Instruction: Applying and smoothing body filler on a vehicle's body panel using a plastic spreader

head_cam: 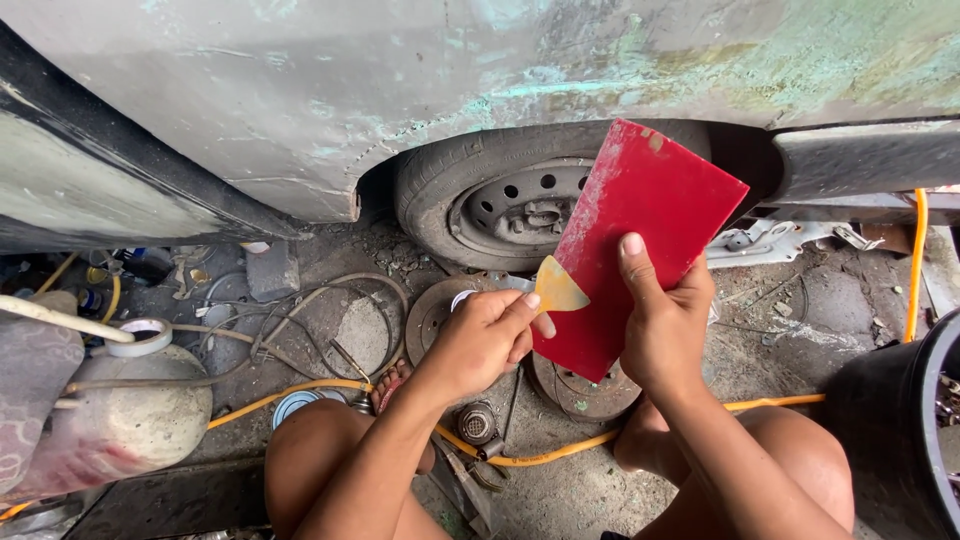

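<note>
Right hand [660, 330] grips the flat red plastic board [640, 235], thumb across it, below the car's wheel [500, 200]; looks stiff, light; left hand [485, 335] pinches the small yellow spreader [558, 290] against its edge.

Red board [640, 235] in right hand [665, 325], yellow scraper [558, 290] in left hand [480, 340] — beside car wheel [500, 200].
</note>
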